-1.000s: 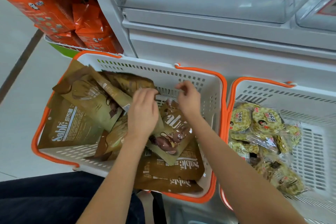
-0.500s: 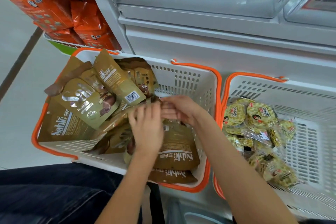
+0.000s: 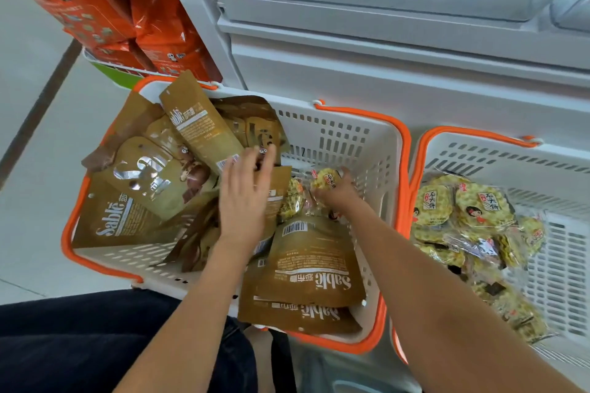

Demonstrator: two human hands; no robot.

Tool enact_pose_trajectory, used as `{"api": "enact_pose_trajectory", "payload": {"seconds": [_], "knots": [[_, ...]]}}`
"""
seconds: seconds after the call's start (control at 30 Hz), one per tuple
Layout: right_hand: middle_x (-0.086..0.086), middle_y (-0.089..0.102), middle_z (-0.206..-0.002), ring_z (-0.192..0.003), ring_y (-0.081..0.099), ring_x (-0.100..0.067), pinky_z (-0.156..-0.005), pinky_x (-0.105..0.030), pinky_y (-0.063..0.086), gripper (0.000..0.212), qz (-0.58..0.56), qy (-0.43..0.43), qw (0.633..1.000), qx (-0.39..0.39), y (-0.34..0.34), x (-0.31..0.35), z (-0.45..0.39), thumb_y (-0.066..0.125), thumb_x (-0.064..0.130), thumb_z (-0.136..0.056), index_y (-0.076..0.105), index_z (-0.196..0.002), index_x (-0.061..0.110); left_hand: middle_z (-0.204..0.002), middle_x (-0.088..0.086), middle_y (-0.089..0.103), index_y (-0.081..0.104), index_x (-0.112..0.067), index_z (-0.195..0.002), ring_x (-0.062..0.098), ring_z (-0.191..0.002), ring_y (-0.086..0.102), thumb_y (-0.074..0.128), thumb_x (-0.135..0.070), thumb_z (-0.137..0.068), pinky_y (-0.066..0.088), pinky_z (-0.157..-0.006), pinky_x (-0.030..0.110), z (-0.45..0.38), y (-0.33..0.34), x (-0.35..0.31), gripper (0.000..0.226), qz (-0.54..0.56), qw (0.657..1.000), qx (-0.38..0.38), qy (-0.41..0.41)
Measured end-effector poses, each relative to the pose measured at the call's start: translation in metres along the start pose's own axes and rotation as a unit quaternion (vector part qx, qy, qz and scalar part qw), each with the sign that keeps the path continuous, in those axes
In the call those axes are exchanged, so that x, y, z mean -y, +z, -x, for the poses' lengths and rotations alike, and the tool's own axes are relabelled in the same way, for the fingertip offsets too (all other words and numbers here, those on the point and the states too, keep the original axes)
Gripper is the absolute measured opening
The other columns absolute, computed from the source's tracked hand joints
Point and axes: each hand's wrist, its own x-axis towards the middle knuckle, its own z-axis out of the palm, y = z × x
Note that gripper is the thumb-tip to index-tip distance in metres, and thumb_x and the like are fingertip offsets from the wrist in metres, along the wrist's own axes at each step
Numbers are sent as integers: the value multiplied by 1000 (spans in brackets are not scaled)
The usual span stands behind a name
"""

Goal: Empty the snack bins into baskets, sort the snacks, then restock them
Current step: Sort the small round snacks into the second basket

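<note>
Two baskets sit side by side; in the left basket the left hand presses flat on brown pouches, baring strays. The right hand pinches a yellow cracker pack beside it, probably bound for the right basket, which holds its kind.

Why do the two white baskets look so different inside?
The left basket is full of big flat brown pouches; the right basket holds small round yellow-green packets. Both hands reach into the left basket, none into the right. Both baskets are white, slotted, with orange rims.
</note>
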Motion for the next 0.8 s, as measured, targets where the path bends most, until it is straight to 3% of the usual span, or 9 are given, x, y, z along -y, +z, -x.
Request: {"api": "enact_pose_trajectory", "payload": {"seconds": [0.07, 0.1, 0.17, 0.23, 0.33, 0.4, 0.53, 0.67, 0.8], "knots": [[-21, 37, -146, -124, 47, -34, -98, -36, 48, 70, -74, 26, 997, -1, 1, 0, -7, 59, 24, -93, 19, -148, 9, -154, 11, 12, -8, -15, -148, 32, -141, 14, 56, 16, -68, 17, -116, 42, -4, 6, -30, 107, 25, 956, 178, 231], [-22, 39, -145, -121, 50, -34, -93, -33, 50, 62, -98, 48, 994, 1, 2, 1, -10, 53, 29, -96, 24, -146, 5, -157, 7, 1, -19, -15, -146, 26, -145, 6, 53, 16, -74, 10, -116, 37, -2, 11, -45, 106, 48, 925, 260, 273], [-20, 37, -147, -129, 44, -35, -102, -38, 42, 66, -70, 89, 994, -7, 1, 3, -13, 51, 37, -96, 23, -146, 5, -158, 8, 2, -13, -11, -148, 22, -145, 10, 53, 12, -81, 23, -114, 32, 1, 29, -63, 97, 91, 922, 311, 211], [-19, 36, -148, -132, 40, -35, -106, -41, 38, 71, -15, 77, 997, -23, 0, 0, -21, 56, 39, -93, 23, -146, 3, -156, 11, 9, 2, -7, -149, 23, -143, 19, 59, 4, -83, 35, -108, 30, 1, 44, -66, 88, 134, 937, 318, 49], [-17, 51, -135, -112, 56, -30, -86, -32, 46, 64, 87, 48, 995, -11, -3, 0, -22, 57, 44, -91, 43, -133, -3, -157, 12, 1, 5, -6, -149, 25, -144, 15, 67, -5, -81, 31, -111, 33, 3, 64, -61, 93, 174, 924, 328, -95], [-15, 55, -130, -107, 58, -29, -78, -28, 44, 60, 116, 34, 993, -2, -4, -1, -23, 58, 46, -90, 51, -125, -2, -158, 12, -6, 3, -6, -149, 26, -146, 11, 74, -14, -78, 25, -115, 33, 2, 73, -54, 101, 175, 921, 327, -121], [-13, 52, -137, -121, 52, -30, -94, -34, 44, 80, 154, 17, 987, 35, 0, -5, -25, 64, 60, -79, 47, -133, 4, -158, 15, -4, 2, -7, -149, 29, -145, 6, 73, -27, -78, 15, -116, 35, -2, 81, -46, 102, 180, 906, 345, -167], [-12, 35, -151, -133, 40, -32, -104, -40, 40, 107, 184, 42, 977, 98, -1, 1, -23, 72, 66, -65, 31, -145, 9, -156, 18, 4, -1, -7, -149, 32, -145, 3, 70, -39, -78, 7, -118, 36, 0, 83, -46, 105, 139, 913, 354, -148], [-13, 26, -154, -138, 33, -32, -110, -42, 35, 104, 204, 91, 956, 191, -11, 15, -19, 72, 60, -70, 24, -147, 9, -156, 22, 2, -3, -6, -149, 33, -145, 4, 71, -33, -80, 8, -117, 36, 3, 84, -46, 105, 142, 910, 357, -158]]}}
